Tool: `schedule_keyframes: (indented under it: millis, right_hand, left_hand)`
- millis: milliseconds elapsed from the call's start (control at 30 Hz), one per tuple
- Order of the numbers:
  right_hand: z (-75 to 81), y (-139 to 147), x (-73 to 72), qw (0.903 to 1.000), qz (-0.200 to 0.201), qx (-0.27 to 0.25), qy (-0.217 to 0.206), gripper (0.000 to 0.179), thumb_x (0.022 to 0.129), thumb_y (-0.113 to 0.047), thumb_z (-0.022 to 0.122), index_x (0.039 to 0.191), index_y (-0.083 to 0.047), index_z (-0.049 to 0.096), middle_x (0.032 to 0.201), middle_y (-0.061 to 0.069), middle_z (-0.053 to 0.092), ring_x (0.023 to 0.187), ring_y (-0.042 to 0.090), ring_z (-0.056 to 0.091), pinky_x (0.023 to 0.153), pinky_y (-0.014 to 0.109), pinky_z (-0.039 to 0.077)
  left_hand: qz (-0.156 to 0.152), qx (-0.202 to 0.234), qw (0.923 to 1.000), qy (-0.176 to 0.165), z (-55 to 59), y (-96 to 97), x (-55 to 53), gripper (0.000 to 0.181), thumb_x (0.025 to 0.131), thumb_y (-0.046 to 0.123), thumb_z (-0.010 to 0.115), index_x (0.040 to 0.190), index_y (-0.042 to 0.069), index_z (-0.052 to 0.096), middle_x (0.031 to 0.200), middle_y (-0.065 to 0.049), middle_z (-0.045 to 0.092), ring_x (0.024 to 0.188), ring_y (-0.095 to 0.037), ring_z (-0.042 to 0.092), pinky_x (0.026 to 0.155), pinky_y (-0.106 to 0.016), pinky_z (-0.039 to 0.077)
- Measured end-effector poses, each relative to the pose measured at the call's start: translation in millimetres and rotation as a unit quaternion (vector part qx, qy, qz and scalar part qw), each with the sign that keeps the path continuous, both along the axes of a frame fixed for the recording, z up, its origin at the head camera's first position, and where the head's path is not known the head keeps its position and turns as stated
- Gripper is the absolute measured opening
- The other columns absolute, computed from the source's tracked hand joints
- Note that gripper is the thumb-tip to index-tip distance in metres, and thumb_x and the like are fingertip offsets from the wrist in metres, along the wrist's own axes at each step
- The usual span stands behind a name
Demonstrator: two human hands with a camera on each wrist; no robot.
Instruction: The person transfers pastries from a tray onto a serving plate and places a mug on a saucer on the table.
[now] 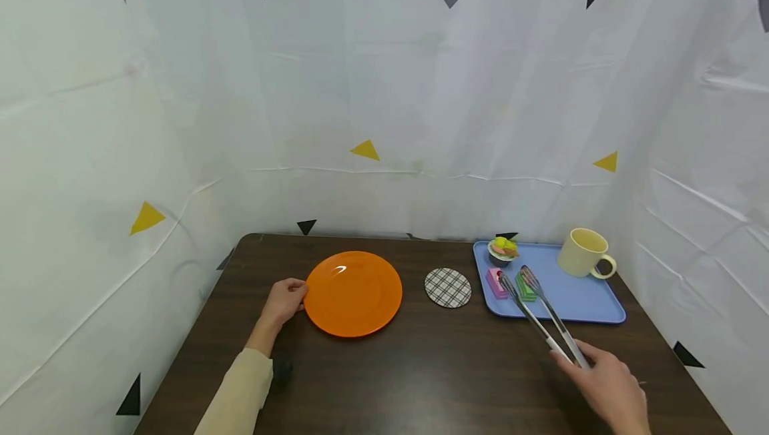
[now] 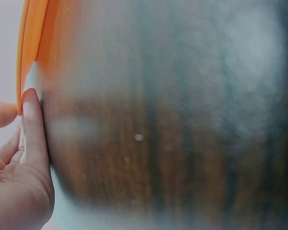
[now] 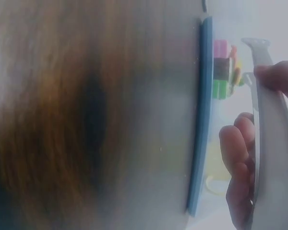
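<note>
An orange plate [image 1: 353, 295] is on the dark table, its left rim pinched between the thumb and fingers of my left hand [image 1: 287, 300]. In the left wrist view the thumb lies over the plate's rim [image 2: 31, 33] and a finger is under it. My right hand [image 1: 613, 381] grips metal tongs [image 1: 561, 335], their arms spread apart. The tong tips reach over the blue tray [image 1: 577, 295], close to a pink block [image 1: 496, 283] and a green block [image 1: 525, 286]. Nothing shows between the tips.
A small dark cup with yellow and pink contents [image 1: 502, 252] sits at the tray's back left. A yellow mug [image 1: 583, 253] stands at its back right, handle to the right. Between plate and tray lies a round checked coaster [image 1: 447, 287]. White sheeting [image 1: 384, 88] surrounds the table [image 1: 384, 388].
</note>
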State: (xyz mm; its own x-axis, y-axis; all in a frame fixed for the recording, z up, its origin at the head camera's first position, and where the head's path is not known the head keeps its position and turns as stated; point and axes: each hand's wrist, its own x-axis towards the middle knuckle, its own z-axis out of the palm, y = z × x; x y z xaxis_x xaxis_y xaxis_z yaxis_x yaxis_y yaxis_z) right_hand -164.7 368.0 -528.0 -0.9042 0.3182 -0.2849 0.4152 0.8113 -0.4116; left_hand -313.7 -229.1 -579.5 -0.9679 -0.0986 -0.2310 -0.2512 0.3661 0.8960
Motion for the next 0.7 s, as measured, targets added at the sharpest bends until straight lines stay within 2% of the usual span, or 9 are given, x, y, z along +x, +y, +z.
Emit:
schedule_keyframes:
  millis: [200, 367, 533, 700]
  right_hand:
    - [-3.7, -5.2, -2.9, 0.9998, 0.016, 0.0, -0.01, 0.11, 0.088, -0.086, 0.062, 0.156, -0.001, 0.05, 0.108, 0.025, 0.065, 0.088, 0.035, 0.058, 0.065, 0.043, 0.045]
    - [-8.3, -9.5, -6.7, 0.9995, 0.021, -0.01, -0.023, 0.111, 0.087, -0.087, 0.063, 0.156, -0.002, 0.05, 0.095, 0.015, 0.061, 0.083, 0.03, 0.057, 0.063, 0.039, 0.038]
    - [-12.1, -11.6, -8.3, 0.9991, 0.027, -0.018, -0.027, 0.11, 0.087, -0.087, 0.063, 0.156, -0.002, 0.051, 0.082, 0.008, 0.054, 0.075, 0.026, 0.054, 0.061, 0.037, 0.035]
    - [-12.7, -13.7, -10.9, 0.999, 0.026, -0.016, -0.032, 0.109, 0.087, -0.086, 0.065, 0.156, -0.003, 0.052, 0.08, 0.007, 0.051, 0.074, 0.025, 0.053, 0.061, 0.037, 0.034]
  left_hand:
    - [-0.002, 0.006, 1.0, 0.008, 1.3, -1.1, 2.5, 0.038, 0.112, 0.018, 0.057, 0.141, -0.006, 0.063, 0.128, -0.024, 0.069, 0.102, -0.023, 0.07, 0.081, -0.027, 0.064]
    - [-0.009, 0.007, 0.9999, 0.009, -0.5, -2.0, 1.8, 0.039, 0.112, 0.019, 0.057, 0.142, -0.006, 0.063, 0.13, -0.025, 0.068, 0.104, -0.025, 0.071, 0.084, -0.029, 0.065]
    - [-0.019, -0.002, 0.9998, 0.006, -2.7, -4.8, 0.0, 0.04, 0.112, 0.02, 0.057, 0.143, -0.004, 0.062, 0.136, -0.026, 0.066, 0.112, -0.029, 0.071, 0.088, -0.031, 0.065]
    - [-0.023, -0.006, 0.9997, 0.007, -1.9, -6.7, -1.7, 0.039, 0.112, 0.02, 0.058, 0.142, -0.005, 0.062, 0.136, -0.027, 0.066, 0.11, -0.029, 0.071, 0.086, -0.03, 0.066]
